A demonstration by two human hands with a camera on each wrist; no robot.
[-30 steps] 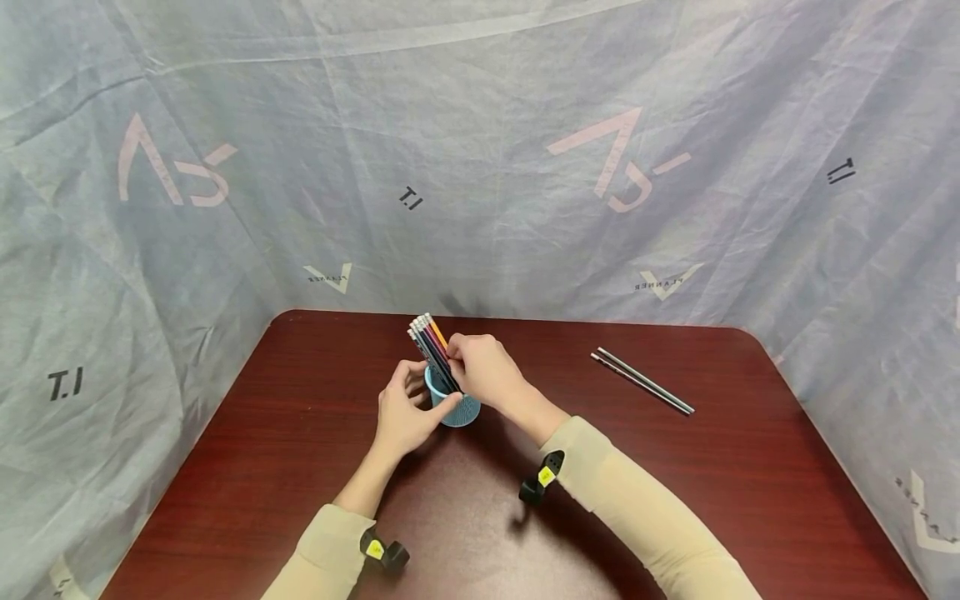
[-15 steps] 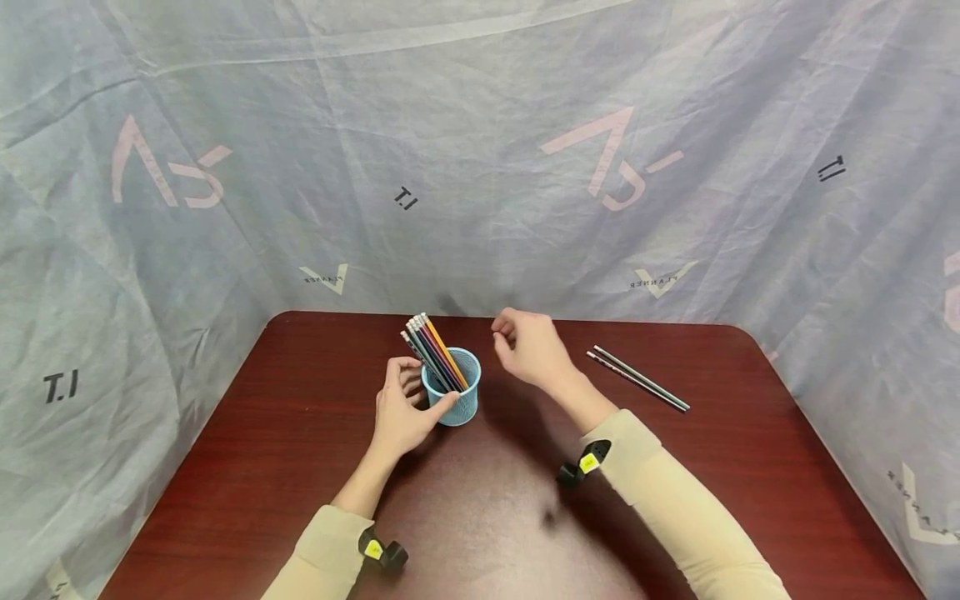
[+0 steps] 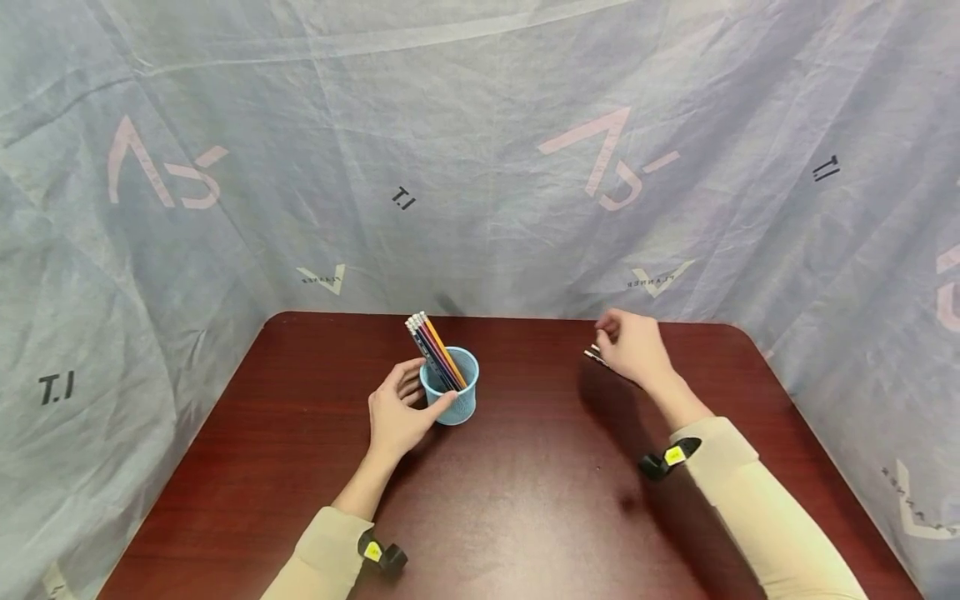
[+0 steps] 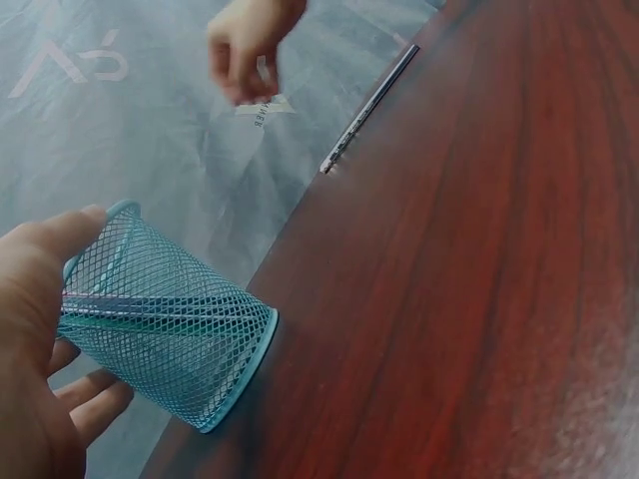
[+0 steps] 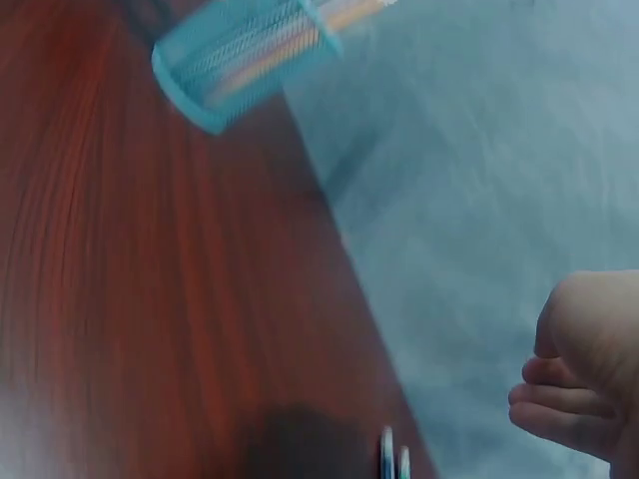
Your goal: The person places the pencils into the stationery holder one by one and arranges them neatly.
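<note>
A light blue mesh pencil cup [image 3: 463, 405] stands on the table with several pencils [image 3: 435, 350] leaning left in it, white eraser ends up. My left hand [image 3: 393, 421] holds the cup from its left side, thumb at the near rim and fingers round the back. In the left wrist view, the thumb touches the mesh cup [image 4: 170, 319] near its rim. To the right, my right hand [image 3: 636, 346] hovers over two loose pencils [image 3: 597, 359], mostly hiding them in the head view. Its fingers are loosely curled with nothing visible between them. The pencil pair [image 5: 387, 454] shows below that hand in the right wrist view.
The dark red wooden table [image 3: 495, 500] has rounded far corners. A grey printed cloth [image 3: 480, 167] hangs behind it and along both sides. Each forearm carries a small black wrist camera, such as the right one [image 3: 660, 462].
My right hand has left the pencils in the cup and moved right, to above the two loose pencils. My left hand stays at the cup.
</note>
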